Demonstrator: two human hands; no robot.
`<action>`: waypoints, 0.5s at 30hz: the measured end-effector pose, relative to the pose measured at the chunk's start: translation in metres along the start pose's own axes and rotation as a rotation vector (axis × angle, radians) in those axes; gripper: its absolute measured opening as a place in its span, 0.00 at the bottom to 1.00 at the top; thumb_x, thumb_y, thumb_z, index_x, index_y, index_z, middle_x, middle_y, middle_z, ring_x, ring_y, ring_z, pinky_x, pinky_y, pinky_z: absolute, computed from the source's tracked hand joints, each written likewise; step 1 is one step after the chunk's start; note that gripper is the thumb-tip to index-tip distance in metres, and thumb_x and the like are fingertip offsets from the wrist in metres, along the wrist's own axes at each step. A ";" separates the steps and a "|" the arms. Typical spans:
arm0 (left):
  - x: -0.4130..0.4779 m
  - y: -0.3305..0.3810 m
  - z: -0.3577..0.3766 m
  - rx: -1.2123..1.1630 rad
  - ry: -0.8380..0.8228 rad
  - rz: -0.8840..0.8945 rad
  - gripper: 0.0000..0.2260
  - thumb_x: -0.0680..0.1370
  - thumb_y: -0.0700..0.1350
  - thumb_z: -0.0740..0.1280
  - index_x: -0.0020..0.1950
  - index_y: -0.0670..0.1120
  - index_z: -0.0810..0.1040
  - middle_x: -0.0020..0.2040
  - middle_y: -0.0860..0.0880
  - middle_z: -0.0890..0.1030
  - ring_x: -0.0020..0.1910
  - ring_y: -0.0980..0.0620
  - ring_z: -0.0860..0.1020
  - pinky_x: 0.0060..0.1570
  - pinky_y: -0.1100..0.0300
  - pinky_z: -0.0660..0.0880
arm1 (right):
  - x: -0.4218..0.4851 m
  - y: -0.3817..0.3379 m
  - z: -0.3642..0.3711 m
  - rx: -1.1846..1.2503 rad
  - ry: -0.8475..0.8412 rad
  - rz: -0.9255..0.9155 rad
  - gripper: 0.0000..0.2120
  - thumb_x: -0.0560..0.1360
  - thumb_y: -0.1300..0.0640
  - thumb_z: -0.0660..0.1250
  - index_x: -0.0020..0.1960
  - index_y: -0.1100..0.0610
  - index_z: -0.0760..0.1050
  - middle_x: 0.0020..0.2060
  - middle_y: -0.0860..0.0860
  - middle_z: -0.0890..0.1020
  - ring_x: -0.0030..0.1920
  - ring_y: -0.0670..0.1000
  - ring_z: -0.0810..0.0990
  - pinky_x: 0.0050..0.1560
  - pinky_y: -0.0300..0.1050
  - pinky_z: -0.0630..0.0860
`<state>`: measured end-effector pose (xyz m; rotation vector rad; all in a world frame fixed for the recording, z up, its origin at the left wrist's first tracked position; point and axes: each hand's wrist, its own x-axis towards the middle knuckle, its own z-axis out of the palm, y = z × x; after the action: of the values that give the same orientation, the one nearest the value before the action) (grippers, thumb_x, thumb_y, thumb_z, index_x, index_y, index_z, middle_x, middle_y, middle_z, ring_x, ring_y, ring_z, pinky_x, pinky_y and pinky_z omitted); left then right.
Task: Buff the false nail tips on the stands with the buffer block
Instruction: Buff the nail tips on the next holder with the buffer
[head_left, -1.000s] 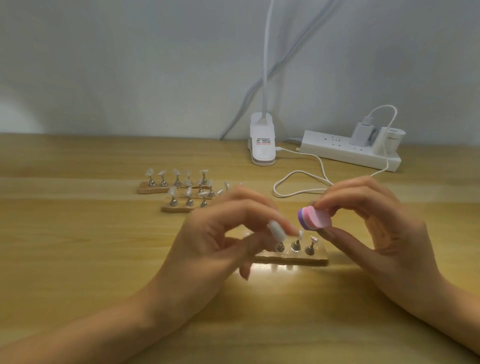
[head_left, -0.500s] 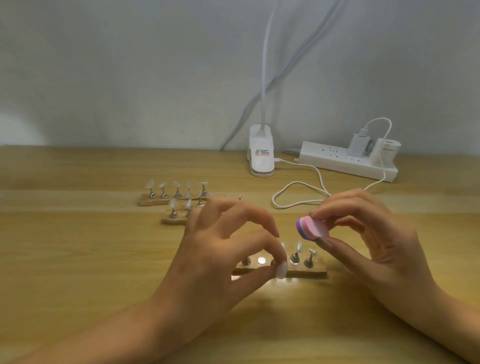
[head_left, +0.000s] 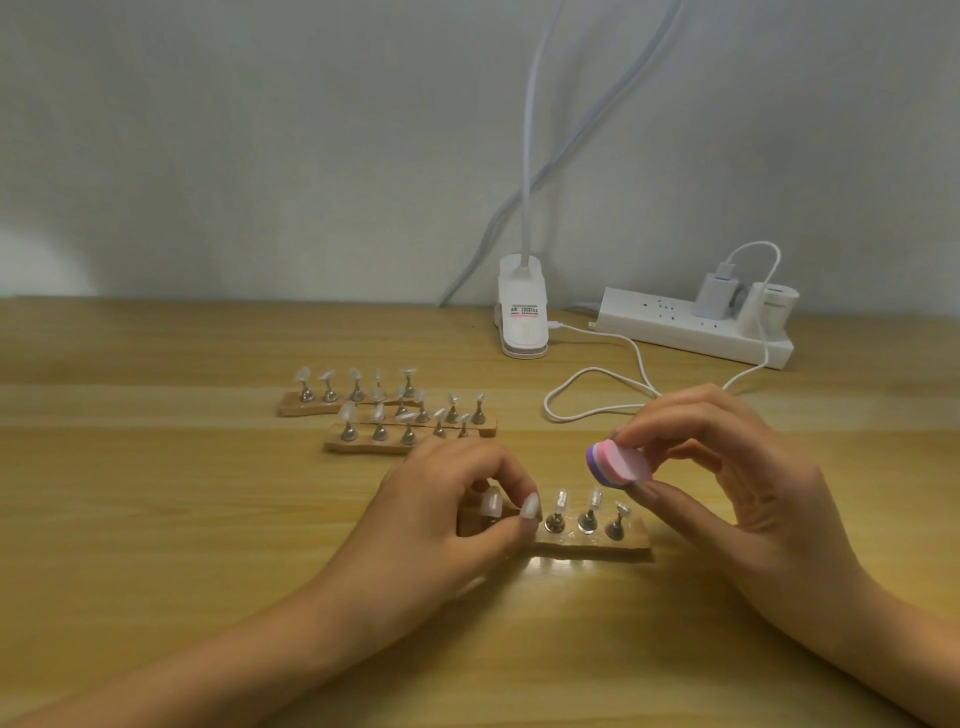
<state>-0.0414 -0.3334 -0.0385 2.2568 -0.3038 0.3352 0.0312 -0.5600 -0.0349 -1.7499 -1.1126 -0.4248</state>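
A wooden stand (head_left: 592, 546) lies in front of me on the table, with three metal pegs carrying clear nail tips (head_left: 592, 501) showing on its right part. My left hand (head_left: 447, 519) covers the stand's left end. Its thumb and forefinger are curled and pinch at a peg there, which is mostly hidden. My right hand (head_left: 727, 483) holds a round buffer block (head_left: 618, 463) with pink and purple layers. It pinches the block between thumb and fingertips, just above the stand's right pegs and apart from the tips.
Three more wooden stands with nail tips (head_left: 363, 444) lie farther back at centre left. A white clip lamp base (head_left: 523, 322) and a power strip (head_left: 691, 332) sit by the wall. A looped white cable (head_left: 597, 395) lies behind my right hand.
My left hand has come down from above the stand onto its left end. The right hand with the buffer block has barely moved.
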 end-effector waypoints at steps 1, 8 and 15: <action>0.000 0.000 0.000 0.004 -0.005 -0.008 0.05 0.74 0.50 0.73 0.42 0.57 0.78 0.45 0.65 0.78 0.50 0.57 0.73 0.47 0.63 0.67 | 0.000 0.000 0.000 0.001 0.001 0.002 0.10 0.76 0.53 0.69 0.57 0.52 0.79 0.52 0.44 0.80 0.51 0.54 0.81 0.49 0.46 0.80; -0.001 -0.001 0.001 -0.029 -0.006 -0.059 0.07 0.73 0.49 0.73 0.41 0.56 0.76 0.43 0.60 0.77 0.40 0.59 0.74 0.39 0.67 0.67 | -0.001 0.001 0.000 0.010 -0.004 0.017 0.10 0.76 0.54 0.70 0.56 0.54 0.79 0.52 0.44 0.80 0.49 0.53 0.81 0.49 0.46 0.80; 0.000 -0.004 0.001 -0.079 0.005 -0.096 0.05 0.72 0.50 0.72 0.40 0.54 0.76 0.42 0.56 0.79 0.41 0.56 0.76 0.39 0.68 0.70 | 0.002 0.000 -0.001 0.040 -0.009 0.046 0.11 0.76 0.53 0.69 0.57 0.53 0.79 0.51 0.42 0.80 0.49 0.51 0.82 0.49 0.40 0.80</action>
<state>-0.0398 -0.3320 -0.0420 2.1842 -0.2014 0.2733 0.0325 -0.5602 -0.0333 -1.7406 -1.0784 -0.3647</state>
